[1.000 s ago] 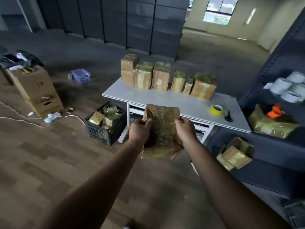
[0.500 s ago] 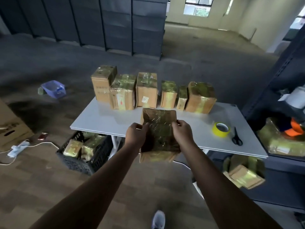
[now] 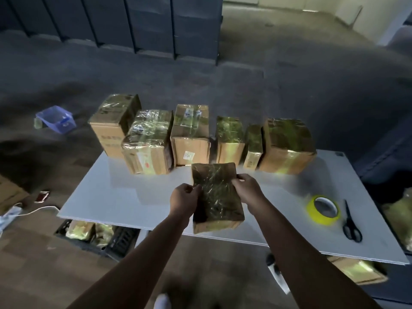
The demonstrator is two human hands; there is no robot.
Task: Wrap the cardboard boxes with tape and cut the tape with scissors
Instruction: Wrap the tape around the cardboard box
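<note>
I hold a small tape-wrapped cardboard box between both hands over the near part of the white table. My left hand grips its left side and my right hand grips its right side. A yellow tape roll lies on the table to the right, with black scissors just beyond it. Several wrapped boxes stand in a row along the table's far edge.
A black crate holding wrapped parcels sits under the table at the left. More parcels lie low at the right by dark shelving. A blue plastic bin and a white cable are on the floor to the left.
I have walked up to the table with the box held in both hands. The box now hangs over the tabletop instead of in front of it.
</note>
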